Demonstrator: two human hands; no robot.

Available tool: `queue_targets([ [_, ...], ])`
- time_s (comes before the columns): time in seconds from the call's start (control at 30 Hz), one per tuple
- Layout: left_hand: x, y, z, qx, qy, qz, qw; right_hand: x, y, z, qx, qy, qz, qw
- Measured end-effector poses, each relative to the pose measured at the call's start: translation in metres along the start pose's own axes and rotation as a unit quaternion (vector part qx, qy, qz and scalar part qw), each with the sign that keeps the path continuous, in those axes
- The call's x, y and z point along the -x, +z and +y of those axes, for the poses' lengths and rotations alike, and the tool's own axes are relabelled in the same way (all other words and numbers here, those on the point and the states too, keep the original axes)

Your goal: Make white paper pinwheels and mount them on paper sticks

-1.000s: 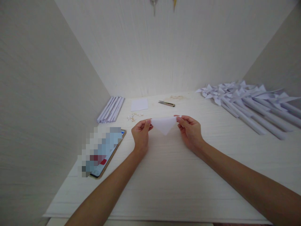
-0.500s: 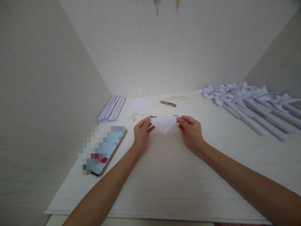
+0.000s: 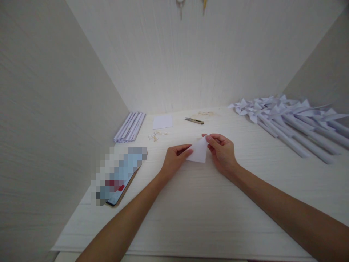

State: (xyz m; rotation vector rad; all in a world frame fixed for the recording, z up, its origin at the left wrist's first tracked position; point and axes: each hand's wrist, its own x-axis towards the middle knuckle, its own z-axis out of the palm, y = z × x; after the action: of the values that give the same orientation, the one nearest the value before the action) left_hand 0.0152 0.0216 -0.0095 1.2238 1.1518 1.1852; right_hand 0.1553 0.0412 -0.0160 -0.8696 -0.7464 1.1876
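A small folded sheet of white paper (image 3: 199, 151) is held just above the table between my two hands. My left hand (image 3: 175, 160) pinches its left edge with thumb and fingers. At the upper right corner, my right hand (image 3: 222, 151) grips the paper between thumb and forefinger. The paper is tilted, with one corner pointing up toward my right thumb. Behind the hands lies a pair of thread snips (image 3: 194, 120), and left of it a flat square of white paper (image 3: 163, 121).
Several rolled paper tubes (image 3: 130, 126) lie stacked at the left wall. A phone (image 3: 122, 178), partly pixelated, rests nearer on the left. Paper pinwheels on tube sticks (image 3: 289, 118) are piled at the right. Small pale pieces (image 3: 156, 136) lie scattered behind my left hand.
My left hand has moved right and nearer to me, taking a new hold lower on the paper. The paper has turned from a point-down triangle to a tilted position. The right hand stays nearly still.
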Motion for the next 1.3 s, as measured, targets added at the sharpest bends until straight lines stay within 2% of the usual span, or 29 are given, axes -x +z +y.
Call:
queue_targets([
  [0.27, -0.0006, -0.0015, -0.0019, -0.054, 0.034, -0.045, 0.997, 0.0, -0.0012, -0.0003, 0.015, -0.015, -0.025, 0.999],
  [0.47, 0.0004, -0.0001, -0.002, -0.044, 0.038, -0.013, 0.998, 0.0004, -0.0009, -0.0025, 0.016, -0.017, -0.048, 0.999],
  [0.73, 0.0011, 0.0016, -0.0006, -0.039, 0.032, 0.019, 0.999, -0.0009, -0.0026, -0.0029, -0.042, 0.0, -0.085, 0.995],
  [0.9, 0.0013, 0.0014, -0.0026, -0.056, 0.045, 0.017, 0.997, -0.0018, -0.0033, -0.0046, -0.053, 0.003, -0.115, 0.992],
  [1.3, 0.0022, 0.0003, -0.0014, -0.094, 0.045, 0.0, 0.995, -0.0019, -0.0026, -0.0079, -0.09, 0.034, -0.117, 0.988],
])
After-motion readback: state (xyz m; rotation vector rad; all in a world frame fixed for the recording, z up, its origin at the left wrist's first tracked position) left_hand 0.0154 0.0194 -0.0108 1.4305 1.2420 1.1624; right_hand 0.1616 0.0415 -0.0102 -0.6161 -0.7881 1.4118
